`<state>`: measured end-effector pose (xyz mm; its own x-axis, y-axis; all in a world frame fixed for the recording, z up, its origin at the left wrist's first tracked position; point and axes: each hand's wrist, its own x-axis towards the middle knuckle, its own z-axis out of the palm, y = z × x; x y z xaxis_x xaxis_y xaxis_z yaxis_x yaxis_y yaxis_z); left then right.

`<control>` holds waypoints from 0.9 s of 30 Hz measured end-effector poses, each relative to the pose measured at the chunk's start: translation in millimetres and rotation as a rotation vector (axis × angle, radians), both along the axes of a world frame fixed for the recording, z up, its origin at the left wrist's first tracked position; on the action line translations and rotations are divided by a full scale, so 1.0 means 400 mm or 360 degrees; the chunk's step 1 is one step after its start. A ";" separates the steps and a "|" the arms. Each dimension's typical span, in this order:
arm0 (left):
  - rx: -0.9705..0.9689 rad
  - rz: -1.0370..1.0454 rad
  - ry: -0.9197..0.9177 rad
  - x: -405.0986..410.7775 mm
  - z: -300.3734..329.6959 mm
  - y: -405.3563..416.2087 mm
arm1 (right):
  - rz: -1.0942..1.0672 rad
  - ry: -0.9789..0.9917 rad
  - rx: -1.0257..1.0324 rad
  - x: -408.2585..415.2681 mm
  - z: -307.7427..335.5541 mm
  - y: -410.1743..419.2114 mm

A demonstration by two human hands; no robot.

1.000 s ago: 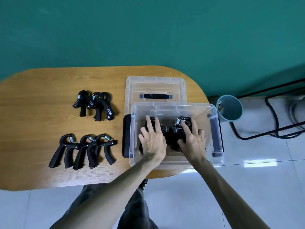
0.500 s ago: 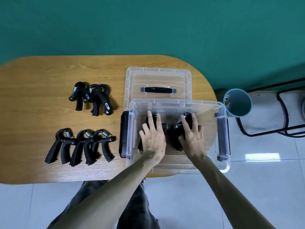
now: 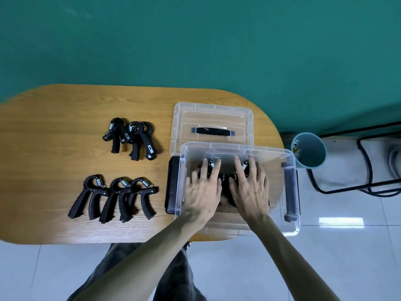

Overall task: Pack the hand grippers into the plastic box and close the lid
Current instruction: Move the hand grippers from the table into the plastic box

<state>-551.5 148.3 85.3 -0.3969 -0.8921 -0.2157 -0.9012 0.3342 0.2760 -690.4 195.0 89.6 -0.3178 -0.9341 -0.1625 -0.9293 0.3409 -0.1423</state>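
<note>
Clear plastic box (image 3: 288,161) sits at the right end of the wooden counter (image 3: 54,131), its near corner overhanging the edge. Both hands are down inside it. Left hand (image 3: 202,192) and right hand (image 3: 249,190) lie flat, fingers straight and spread, pressing on black hand grippers (image 3: 225,181) on the box floor; neither grip is curled round anything. How many grippers lie under the palms cannot be told.

Step in hand, as judged: settling the first batch flat in the box. Packing is partly done.

Still out on the counter: a near group of three grippers (image 3: 112,198) side by side, and a far cluster (image 3: 132,137) lying overlapped, count unclear. The lid (image 3: 211,129), handle showing, lies just behind the box, touching or nearly so.

Next move calls for lifting the hands out, reaching left to the loose groups, carrying them over the box wall. Lid goes on last; the contents must sit below the rim for it to seat.
</note>
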 end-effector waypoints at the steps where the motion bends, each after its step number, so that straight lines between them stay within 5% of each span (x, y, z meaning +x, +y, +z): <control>1: -0.0055 -0.0049 0.0023 0.013 0.017 -0.011 | 0.0008 0.0005 -0.0012 0.015 0.016 -0.008; 9: -0.0294 -0.0136 0.0111 0.164 0.133 -0.117 | 0.0226 -0.0014 -0.0118 0.167 0.153 -0.103; 27: 0.0334 0.0468 -0.0072 0.773 0.015 -0.191 | 0.0728 0.0042 0.0059 0.681 0.080 -0.375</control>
